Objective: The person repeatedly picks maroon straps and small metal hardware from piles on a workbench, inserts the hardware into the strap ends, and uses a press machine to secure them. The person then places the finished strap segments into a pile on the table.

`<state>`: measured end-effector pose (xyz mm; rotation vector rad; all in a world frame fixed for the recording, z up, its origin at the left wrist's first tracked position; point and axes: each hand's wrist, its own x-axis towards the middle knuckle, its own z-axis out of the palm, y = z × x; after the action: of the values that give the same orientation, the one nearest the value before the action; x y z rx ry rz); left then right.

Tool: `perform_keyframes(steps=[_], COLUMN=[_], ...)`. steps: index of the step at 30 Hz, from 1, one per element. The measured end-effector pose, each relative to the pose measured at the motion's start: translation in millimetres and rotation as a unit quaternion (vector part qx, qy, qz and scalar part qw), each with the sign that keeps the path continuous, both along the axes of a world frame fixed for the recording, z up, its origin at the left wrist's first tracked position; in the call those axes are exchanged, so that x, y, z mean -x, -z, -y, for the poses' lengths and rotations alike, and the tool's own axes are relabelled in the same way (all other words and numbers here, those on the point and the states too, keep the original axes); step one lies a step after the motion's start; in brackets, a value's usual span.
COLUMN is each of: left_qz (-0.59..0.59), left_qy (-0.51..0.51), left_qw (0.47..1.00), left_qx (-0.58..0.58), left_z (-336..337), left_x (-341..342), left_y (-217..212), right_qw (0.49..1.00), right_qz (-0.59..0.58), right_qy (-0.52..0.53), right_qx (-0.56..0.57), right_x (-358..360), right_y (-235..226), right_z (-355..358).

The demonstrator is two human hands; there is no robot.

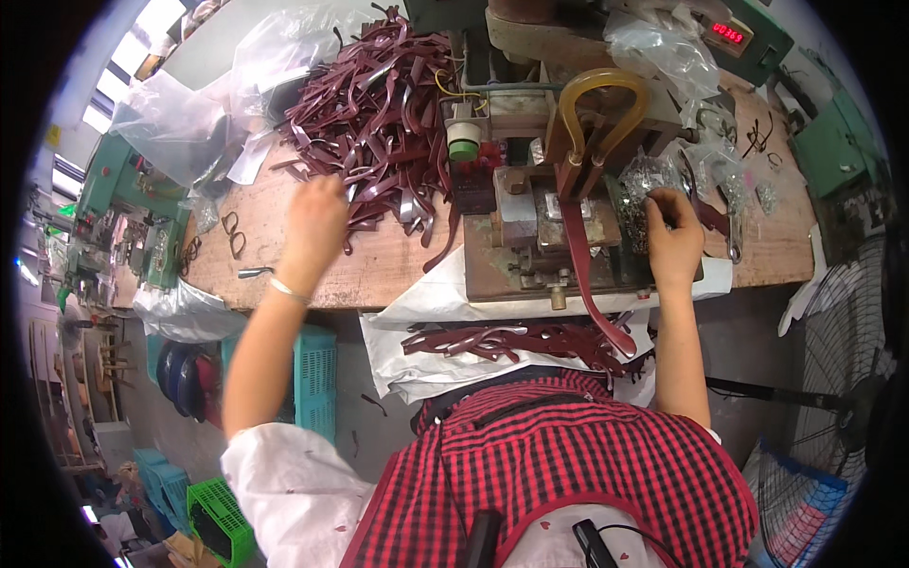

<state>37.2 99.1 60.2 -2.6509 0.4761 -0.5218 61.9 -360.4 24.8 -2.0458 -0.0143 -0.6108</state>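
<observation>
A large pile of dark red eyeglass temples [383,123] covers the table at the back left. At its near left edge is my left hand [317,222], its fingers smeared by motion; whether it holds a temple I cannot tell. One long dark red temple [580,260] hangs curved down the front of a small bench press [538,222], its upper end in the fixture. Right of the press, over a tray of small metal parts [636,194], my right hand [674,241] has thumb and fingers pinched together. What they hold, if anything, is too small to make out.
More temples [511,343] lie on a white sheet across my lap, below the table edge. Eyeglass frames [233,235] and plastic bags [180,123] lie at left. A looped amber hose [606,80] rises above the press. A floor fan [852,407] stands at right, teal crates [315,379] at lower left.
</observation>
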Motion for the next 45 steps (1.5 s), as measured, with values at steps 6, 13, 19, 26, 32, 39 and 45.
perform_keyframes(steps=[6, 13, 19, 26, 32, 39, 45], left_qz=[-0.102, 0.165, 0.054, 0.084, 0.153, 0.236, 0.168], left_qy=[-0.185, -0.126, -0.031, -0.012, 0.087, 0.322, 0.38], left_qw=[0.934, 0.774, 0.59, 0.591, 0.576, 0.788, 0.827], left_qx=[0.29, 0.598, 0.805, 0.802, 0.799, 0.469, 0.378], left_z=[-58, 14, 81, 105, 123, 175, 223], left_x=[15, 22, 5, 23, 30, 58, 44], left_y=[-20, 110, 8, 66, 3, -37, -21], right_qw=[0.999, 0.996, 0.988, 0.943, 0.912, 0.902, 0.987], right_qz=[-0.007, 0.02, -0.01, 0.005, -0.051, -0.063, -0.008], right_qy=[0.029, 0.087, -0.119, -0.19, -0.211, -0.249, -0.113], right_qx=[-0.014, -0.015, -0.103, -0.272, -0.349, -0.346, -0.118], right_x=[18, 48, 51, 26, 28, 60, 25], right_y=[8, 21, -55, -60, -73, -95, -63], right_z=[24, 40, -16, -84, -87, -85, -23])
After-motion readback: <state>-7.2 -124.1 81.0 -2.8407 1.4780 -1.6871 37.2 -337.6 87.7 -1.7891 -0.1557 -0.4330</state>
